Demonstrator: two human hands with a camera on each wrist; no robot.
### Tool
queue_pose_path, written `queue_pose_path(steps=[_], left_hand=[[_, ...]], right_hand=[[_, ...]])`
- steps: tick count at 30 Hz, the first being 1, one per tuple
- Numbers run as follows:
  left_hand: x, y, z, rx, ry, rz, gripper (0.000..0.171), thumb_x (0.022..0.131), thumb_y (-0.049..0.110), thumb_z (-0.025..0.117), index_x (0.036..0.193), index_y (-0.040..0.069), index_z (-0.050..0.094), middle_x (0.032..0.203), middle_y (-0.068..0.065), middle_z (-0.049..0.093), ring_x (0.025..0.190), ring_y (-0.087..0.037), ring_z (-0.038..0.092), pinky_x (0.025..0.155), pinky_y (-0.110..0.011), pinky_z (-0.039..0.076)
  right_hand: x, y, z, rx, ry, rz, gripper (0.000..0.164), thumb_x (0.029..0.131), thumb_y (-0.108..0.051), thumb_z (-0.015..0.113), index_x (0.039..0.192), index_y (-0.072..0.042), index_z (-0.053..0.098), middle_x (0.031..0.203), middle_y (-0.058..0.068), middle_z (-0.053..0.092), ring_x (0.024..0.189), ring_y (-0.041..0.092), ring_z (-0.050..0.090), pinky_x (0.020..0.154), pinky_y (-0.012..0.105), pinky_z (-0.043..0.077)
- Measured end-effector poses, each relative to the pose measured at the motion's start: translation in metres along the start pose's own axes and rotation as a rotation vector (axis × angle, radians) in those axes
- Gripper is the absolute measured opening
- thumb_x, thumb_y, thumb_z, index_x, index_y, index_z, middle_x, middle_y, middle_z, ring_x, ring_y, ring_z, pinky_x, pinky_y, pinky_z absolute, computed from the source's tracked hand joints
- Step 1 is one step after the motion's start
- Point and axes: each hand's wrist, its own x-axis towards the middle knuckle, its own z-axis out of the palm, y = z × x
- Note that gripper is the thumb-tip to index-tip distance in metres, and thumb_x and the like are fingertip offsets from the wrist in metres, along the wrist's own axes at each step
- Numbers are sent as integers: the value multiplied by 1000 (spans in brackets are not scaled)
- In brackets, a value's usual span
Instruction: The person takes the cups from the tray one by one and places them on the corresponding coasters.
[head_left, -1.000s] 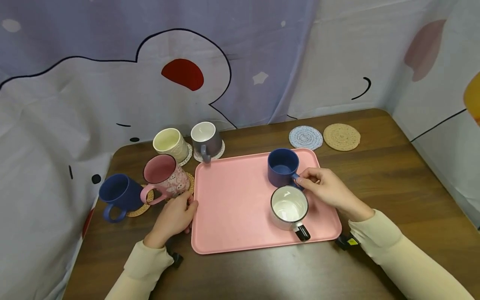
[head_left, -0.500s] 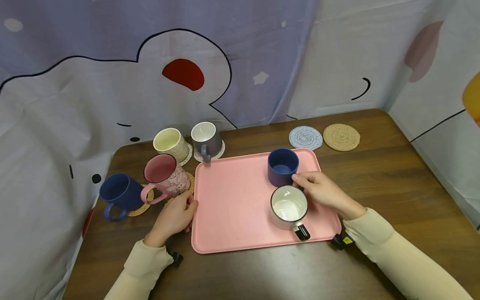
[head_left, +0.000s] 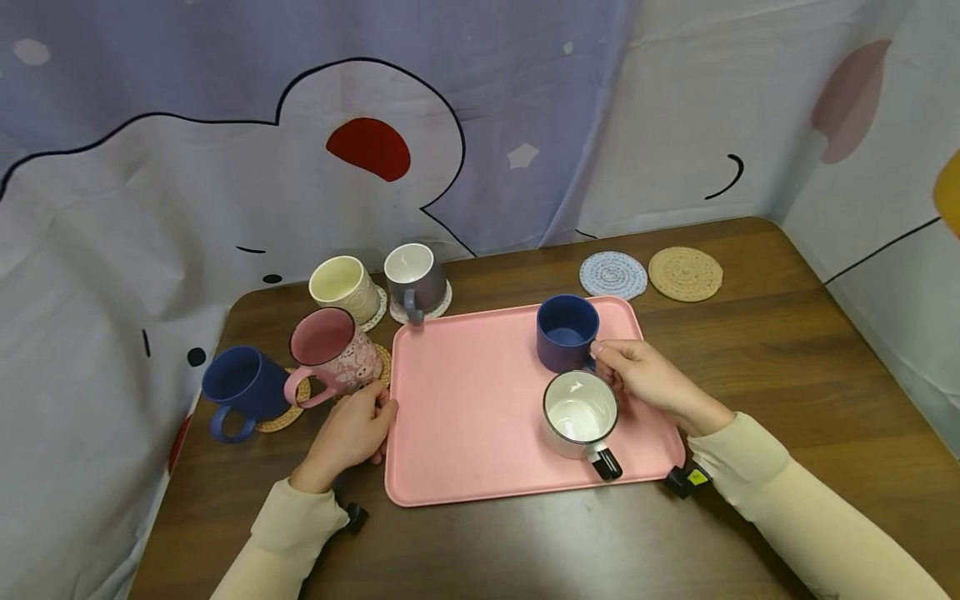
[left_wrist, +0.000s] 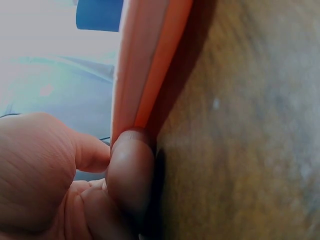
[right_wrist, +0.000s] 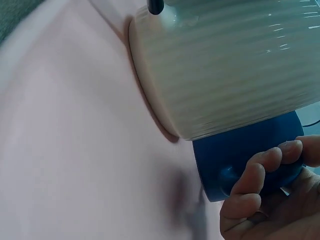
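On the pink tray (head_left: 461,408) stand a dark blue mug (head_left: 564,357) and, just in front of it, a white enamel-style mug (head_left: 579,417) with a black rim and black handle. My right hand (head_left: 651,382) pinches the blue mug's handle at its right side. Curled fingers (right_wrist: 255,172) show against the blue mug in the right wrist view, where the ribbed white mug (right_wrist: 220,65) covers part of it. My left hand (head_left: 351,432) grips the tray's left edge, thumb at the rim and a fingertip (left_wrist: 132,162) tucked beneath in the left wrist view.
Left of the tray, each on a coaster, are another blue mug (head_left: 247,385), a pink patterned mug (head_left: 345,358), a cream cup (head_left: 352,292) and a grey mug (head_left: 422,287). A light blue coaster (head_left: 612,274) and a tan coaster (head_left: 685,273) lie behind it.
My right hand has shifted slightly toward me at the blue mug, and now covers most of its handle. The left hand, tray and other mugs stay where they were.
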Motion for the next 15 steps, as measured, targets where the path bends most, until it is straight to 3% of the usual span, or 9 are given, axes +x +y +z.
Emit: queue_pose_path(steps=[10, 15], left_hand=[[0, -2, 1, -7, -3, -5, 20, 99, 29, 49, 87, 14, 51, 51, 0, 57, 36, -14, 54, 41, -33, 44], [0, -2, 1, -7, -6, -5, 20, 99, 29, 49, 86, 14, 51, 51, 0, 57, 36, -15, 55, 41, -33, 44]], right_hand=[[2, 1, -4, 23, 23, -5, 48, 103, -35, 44, 75, 3, 51, 69, 10, 49, 54, 22, 48, 51, 32, 42], [3, -1, -9, 53, 29, 2, 48, 103, -34, 45, 77, 7, 47, 71, 10, 48, 59, 20, 47, 53, 31, 40]])
